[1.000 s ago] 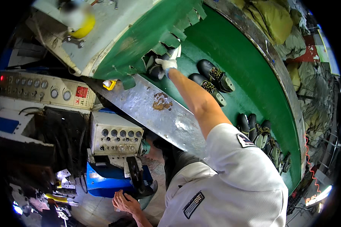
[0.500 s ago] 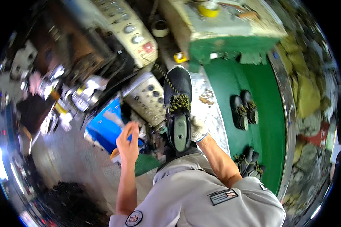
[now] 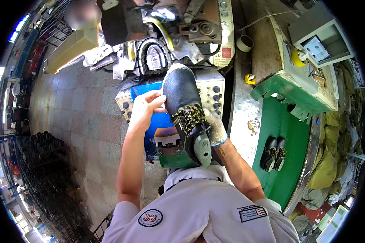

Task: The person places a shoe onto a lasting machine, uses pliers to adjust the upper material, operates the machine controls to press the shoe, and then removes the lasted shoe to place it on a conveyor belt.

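Black leather covers the shoe (image 3: 181, 87) we hold before our chest, toe pointing away from us toward the curved metal mould (image 3: 156, 56) of the machine (image 3: 205, 28); we cannot tell whether they touch. Our right hand (image 3: 215, 125), in a pale knitted glove (image 3: 219, 133), is clamped on the side beside the laces (image 3: 189, 117), probably because the grey block (image 3: 202, 149) filling the opening puts weight at the heel. Our bare left hand (image 3: 146, 108) bends its fingers at the opposite edge nearer the toe, likely to steady it, though whether they really grip we cannot tell. Held so, the toe is left mostly uncovered.

Two more black shoes (image 3: 269, 154) lie side by side in the green tray (image 3: 299, 139) on our right, presumably for easy reach.

Half a second ago, our left hand hung clear of the shoe; now it is beside it. Our view has turned, bringing the machine ahead of us, while that pair remains in the tray.
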Available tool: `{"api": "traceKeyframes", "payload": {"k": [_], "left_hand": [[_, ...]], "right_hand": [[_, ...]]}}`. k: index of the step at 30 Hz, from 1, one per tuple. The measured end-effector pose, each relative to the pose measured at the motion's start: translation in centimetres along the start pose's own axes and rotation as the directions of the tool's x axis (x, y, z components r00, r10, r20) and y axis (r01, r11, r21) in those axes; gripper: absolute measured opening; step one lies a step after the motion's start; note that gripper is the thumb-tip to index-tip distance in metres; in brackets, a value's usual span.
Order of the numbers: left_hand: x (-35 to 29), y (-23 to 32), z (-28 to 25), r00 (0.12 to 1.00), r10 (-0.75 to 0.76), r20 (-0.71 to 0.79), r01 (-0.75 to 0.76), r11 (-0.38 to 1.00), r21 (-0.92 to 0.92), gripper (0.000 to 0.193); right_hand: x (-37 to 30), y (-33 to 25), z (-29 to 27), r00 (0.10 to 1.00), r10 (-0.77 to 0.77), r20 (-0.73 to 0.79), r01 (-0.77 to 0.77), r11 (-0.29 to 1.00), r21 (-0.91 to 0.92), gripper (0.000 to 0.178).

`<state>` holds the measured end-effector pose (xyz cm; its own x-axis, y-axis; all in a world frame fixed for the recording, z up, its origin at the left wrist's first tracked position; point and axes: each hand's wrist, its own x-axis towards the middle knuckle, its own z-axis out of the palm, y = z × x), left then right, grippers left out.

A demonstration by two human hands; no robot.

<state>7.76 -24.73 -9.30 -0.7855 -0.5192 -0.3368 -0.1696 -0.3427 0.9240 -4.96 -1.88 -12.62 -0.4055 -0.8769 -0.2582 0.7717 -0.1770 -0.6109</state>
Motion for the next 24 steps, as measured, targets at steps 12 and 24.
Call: {"api": "traceKeyframes", "payload": {"k": [12, 24], "left_hand": [[2.5, 0.4, -4.8, 0.882, 0.21, -0.422, -0.303, 0.938, -0.167, 0.044], [4.1, -6.4, 0.8, 0.966, -0.211, -0.151, 0.05, 0.724, -0.688, 0.056]], "right_hand": [[11.2, 2.0, 4.5, 0.995, -0.086, -0.056, 0.078, 0.989, -0.127, 0.052], [15.0, 3.0, 3.8, 0.928, -0.277, -0.251, 0.167, 0.908, -0.384, 0.035]]}}
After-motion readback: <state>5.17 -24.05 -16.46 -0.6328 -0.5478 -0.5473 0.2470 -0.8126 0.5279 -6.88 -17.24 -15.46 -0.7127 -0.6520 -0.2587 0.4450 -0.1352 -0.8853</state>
